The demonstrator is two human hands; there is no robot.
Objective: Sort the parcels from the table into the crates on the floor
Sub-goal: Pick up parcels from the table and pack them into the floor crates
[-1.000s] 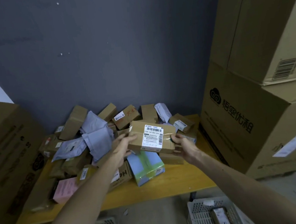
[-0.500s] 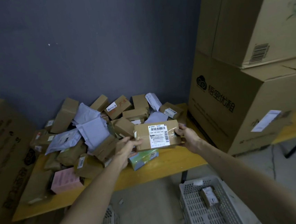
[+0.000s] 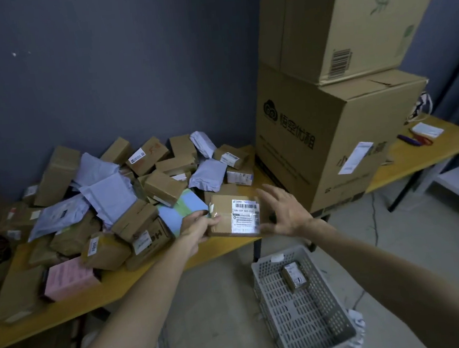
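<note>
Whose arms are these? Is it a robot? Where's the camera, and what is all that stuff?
No robot here: those are a person's two bare arms. Every picture comes from one camera worn on that person's head, looking forward and down, so you see the hands as they do. A yellow table is heaped with parcels: brown boxes, pale grey mailing bags and a pink parcel. Two big cardboard cartons stand stacked on the right. The left hand grips a brown parcel with a white barcode label. The right hand is open, fingers spread, by the parcel's right edge; it's blurry, so I can't tell if it touches. On the floor sits a grey plastic crate with one small parcel inside. The job is sorting parcels into crates.
</note>
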